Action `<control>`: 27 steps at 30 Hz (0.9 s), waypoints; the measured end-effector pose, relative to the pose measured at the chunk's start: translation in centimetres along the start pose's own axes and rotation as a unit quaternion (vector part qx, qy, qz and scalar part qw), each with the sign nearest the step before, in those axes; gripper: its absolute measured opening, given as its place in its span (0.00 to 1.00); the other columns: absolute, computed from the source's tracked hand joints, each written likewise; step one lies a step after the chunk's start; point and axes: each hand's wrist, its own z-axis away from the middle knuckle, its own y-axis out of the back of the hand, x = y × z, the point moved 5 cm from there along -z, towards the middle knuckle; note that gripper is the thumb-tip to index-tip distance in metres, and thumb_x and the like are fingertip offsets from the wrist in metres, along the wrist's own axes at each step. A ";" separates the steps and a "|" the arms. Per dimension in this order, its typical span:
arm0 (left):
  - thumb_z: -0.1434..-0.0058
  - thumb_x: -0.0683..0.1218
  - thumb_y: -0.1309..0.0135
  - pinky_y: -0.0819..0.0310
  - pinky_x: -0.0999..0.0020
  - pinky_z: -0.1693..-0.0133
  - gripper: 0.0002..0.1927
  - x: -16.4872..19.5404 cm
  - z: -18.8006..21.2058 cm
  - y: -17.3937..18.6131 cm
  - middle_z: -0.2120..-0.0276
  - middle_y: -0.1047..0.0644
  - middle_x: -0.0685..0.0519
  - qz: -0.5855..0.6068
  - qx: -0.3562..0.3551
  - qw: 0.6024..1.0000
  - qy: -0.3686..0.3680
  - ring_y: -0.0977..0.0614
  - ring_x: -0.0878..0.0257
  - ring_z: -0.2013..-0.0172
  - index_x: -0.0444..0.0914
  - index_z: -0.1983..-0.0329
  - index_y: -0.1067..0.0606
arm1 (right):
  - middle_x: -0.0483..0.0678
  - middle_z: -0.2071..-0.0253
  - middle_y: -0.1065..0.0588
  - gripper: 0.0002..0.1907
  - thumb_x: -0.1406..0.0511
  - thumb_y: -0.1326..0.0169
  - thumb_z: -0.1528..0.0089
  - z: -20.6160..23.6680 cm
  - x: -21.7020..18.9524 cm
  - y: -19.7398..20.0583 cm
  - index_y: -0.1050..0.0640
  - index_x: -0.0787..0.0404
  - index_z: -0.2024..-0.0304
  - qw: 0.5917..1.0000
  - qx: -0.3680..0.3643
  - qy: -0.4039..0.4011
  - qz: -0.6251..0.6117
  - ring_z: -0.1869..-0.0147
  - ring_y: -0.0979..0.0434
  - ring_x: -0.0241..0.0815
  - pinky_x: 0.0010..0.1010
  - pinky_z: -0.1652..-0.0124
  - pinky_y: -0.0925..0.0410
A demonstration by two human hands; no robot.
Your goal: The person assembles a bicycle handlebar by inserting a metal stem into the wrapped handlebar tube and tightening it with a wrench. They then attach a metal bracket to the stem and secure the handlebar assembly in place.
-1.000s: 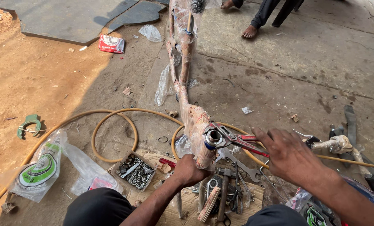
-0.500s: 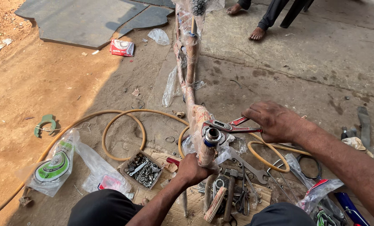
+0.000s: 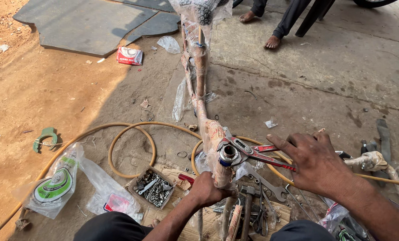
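1. Wrapped bike frame [image 3: 199, 85] lies on the ground w/ its long axis running away from the person, near end at the knees, far end up by the stone slabs [image 3: 88, 22]. Still in brown paper and clear plastic.
2. Work spot = metal threaded fitting [image 3: 227, 154] at the frame's near end, dead centre between both hands.
3. Red-handled pliers [image 3: 253, 154]: jaws closed round the fitting, handles stick out to the person's right, roughly crosswise to the frame axis.
4. Left hand [image 3: 208, 189]: clenched round the wrapped tube just below the fitting, touching it. Nearer of the two to the frame.
5. Right hand [image 3: 315, 163]: palm down over the plier handles, fingers [image 3: 282, 140] spread and curled onto them. Looks like a loose grasp; can't tell how firm, since the palm hides the handle ends.
6. Around: yellow hose [image 3: 132, 129] loops on the ground left of the frame; tray of nuts and bolts [image 3: 152, 187] just left of the left hand; spanner [image 3: 266, 183] and other tools on cardboard [image 3: 172, 172] by the knees; plastic bag w/ green label [image 3: 54, 185] far left.
7. Other person's bare feet [image 3: 273, 42] well apart, past the frame's far end.
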 end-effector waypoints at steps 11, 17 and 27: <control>0.55 0.68 0.32 0.19 0.56 0.53 0.35 -0.8 0.9 0.4 0.60 0.16 0.46 0.010 -0.019 0.999 0.045 0.13 0.53 0.58 0.41 0.52 0.19 | 0.52 0.41 0.30 0.45 0.52 0.39 0.44 0.7 -0.4 -2.4 0.41 0.42 0.26 0.994 0.040 0.036 -0.095 0.42 0.24 0.49 0.41 0.42 0.28; 0.53 0.67 0.31 0.20 0.55 0.54 0.34 -0.5 1.9 0.3 0.62 0.16 0.44 -0.041 0.052 0.993 0.093 0.14 0.50 0.60 0.39 0.55 0.19 | 0.54 0.33 0.35 0.46 0.49 0.42 0.42 1.2 0.5 -3.1 0.43 0.45 0.25 0.982 0.009 0.018 -0.189 0.34 0.29 0.53 0.44 0.37 0.32; 0.52 0.66 0.33 0.21 0.55 0.54 0.28 -1.2 1.6 1.4 0.61 0.16 0.45 -0.062 0.008 0.998 -0.007 0.14 0.51 0.60 0.44 0.56 0.16 | 0.55 0.36 0.34 0.43 0.48 0.45 0.41 0.1 1.6 -3.3 0.40 0.51 0.26 0.980 0.084 0.071 -0.167 0.33 0.31 0.53 0.44 0.37 0.34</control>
